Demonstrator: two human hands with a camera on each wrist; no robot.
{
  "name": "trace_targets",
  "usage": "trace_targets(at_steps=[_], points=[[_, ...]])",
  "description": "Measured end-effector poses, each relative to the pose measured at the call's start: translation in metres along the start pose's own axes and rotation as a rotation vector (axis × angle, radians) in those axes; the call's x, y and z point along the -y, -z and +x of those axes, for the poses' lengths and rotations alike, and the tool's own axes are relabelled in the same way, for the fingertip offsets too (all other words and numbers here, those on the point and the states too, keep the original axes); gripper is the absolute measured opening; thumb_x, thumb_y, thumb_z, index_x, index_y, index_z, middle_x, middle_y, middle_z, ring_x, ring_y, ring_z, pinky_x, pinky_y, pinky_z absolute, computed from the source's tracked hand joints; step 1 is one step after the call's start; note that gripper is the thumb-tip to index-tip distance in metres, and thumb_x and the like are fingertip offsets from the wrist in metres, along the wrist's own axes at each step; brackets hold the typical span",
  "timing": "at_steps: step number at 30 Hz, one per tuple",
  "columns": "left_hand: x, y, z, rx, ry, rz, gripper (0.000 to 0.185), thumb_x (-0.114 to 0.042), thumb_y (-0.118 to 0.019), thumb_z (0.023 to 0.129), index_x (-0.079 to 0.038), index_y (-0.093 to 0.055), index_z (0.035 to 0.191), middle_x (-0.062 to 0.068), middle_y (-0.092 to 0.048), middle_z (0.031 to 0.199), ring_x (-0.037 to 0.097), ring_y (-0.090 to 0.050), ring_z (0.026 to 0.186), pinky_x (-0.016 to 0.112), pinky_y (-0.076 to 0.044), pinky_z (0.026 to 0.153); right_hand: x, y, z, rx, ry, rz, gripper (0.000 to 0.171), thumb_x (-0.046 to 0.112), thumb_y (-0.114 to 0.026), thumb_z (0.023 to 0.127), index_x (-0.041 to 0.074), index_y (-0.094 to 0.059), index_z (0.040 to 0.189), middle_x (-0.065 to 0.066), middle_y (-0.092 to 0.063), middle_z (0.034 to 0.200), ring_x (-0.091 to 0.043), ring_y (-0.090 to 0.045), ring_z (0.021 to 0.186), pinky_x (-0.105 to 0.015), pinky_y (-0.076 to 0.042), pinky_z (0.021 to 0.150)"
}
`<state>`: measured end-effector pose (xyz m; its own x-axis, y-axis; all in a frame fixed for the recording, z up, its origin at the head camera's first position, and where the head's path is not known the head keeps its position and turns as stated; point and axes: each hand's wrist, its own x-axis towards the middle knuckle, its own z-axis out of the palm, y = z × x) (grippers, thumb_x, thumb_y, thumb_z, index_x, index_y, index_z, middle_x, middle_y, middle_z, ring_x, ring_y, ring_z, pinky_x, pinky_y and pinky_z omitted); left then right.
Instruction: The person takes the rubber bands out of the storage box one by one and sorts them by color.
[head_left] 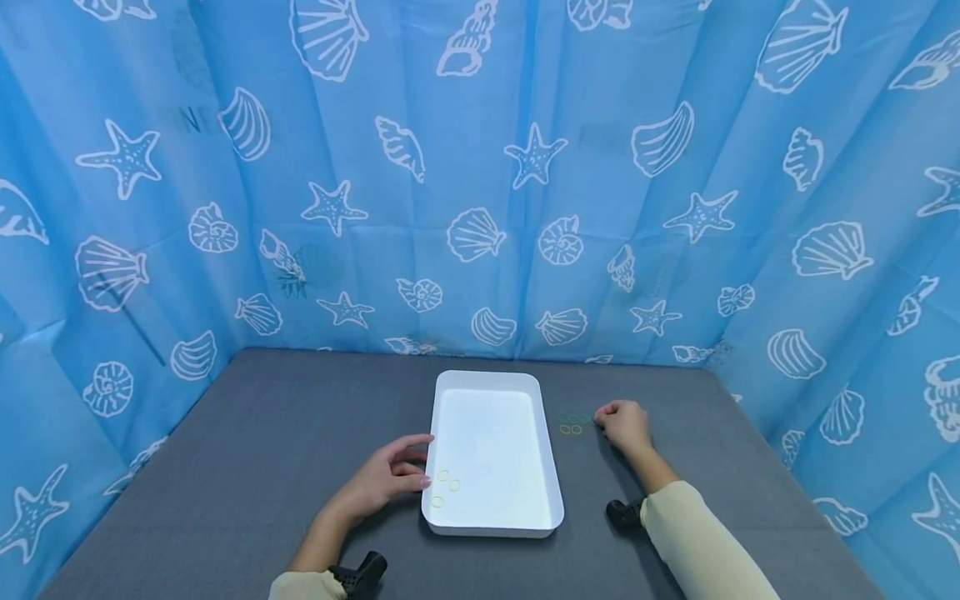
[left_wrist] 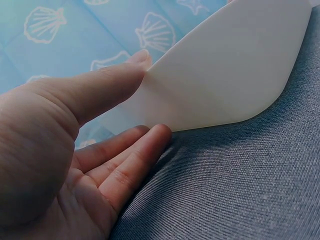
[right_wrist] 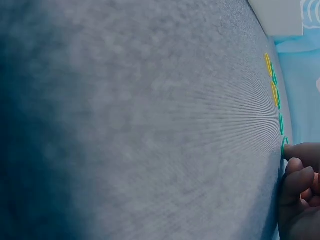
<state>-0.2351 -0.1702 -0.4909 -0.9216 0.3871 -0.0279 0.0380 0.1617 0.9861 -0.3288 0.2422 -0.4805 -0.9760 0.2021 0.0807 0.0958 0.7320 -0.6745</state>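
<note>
A white rectangular tray (head_left: 497, 450) sits on the grey cloth surface, with several small yellow loops like rubber bands (head_left: 443, 476) near its left wall. My left hand (head_left: 382, 479) rests against the tray's left side. In the left wrist view, its thumb touches the rim of the tray (left_wrist: 215, 65) and other fingertips meet the wall's lower edge. To the right of the tray, my right hand (head_left: 624, 423) pinches a green rubber band (right_wrist: 284, 146) at the end of a row. Beside its fingertips lie green rubber bands (right_wrist: 281, 123) and two yellow ones (head_left: 576, 430).
A blue curtain (head_left: 480, 167) with white shells and starfish hangs behind and at both sides of the table (head_left: 300, 408). Black wrist devices (head_left: 363, 575) show at both cuffs.
</note>
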Motion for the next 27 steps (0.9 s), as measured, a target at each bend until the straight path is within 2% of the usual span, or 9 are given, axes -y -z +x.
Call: trace_targets(at_steps=[7, 27], points=[[-0.0008, -0.0004, 0.0004, -0.010, 0.008, 0.006, 0.065, -0.016, -0.075, 0.087, -0.008, -0.045, 0.144, 0.019, -0.054, 0.128, 0.025, -0.064, 0.099, 0.036, -0.053, 0.081, -0.0015, 0.0005, 0.0036, -0.006, 0.000, -0.010, 0.012, 0.007, -0.066, 0.089, 0.001, -0.070, 0.080, -0.005, -0.064, 0.068, -0.017, -0.055, 0.056, -0.031, -0.045, 0.049], [-0.0037, -0.0013, -0.0006, -0.019, 0.017, 0.025, 0.066, -0.018, -0.075, 0.087, -0.009, -0.045, 0.144, 0.018, -0.054, 0.129, 0.024, -0.063, 0.099, 0.037, -0.053, 0.082, -0.0023, -0.0002, 0.0038, -0.014, -0.021, 0.031, 0.010, 0.006, -0.067, 0.089, -0.001, -0.071, 0.083, -0.004, -0.064, 0.069, -0.014, -0.057, 0.058, -0.029, -0.045, 0.051]])
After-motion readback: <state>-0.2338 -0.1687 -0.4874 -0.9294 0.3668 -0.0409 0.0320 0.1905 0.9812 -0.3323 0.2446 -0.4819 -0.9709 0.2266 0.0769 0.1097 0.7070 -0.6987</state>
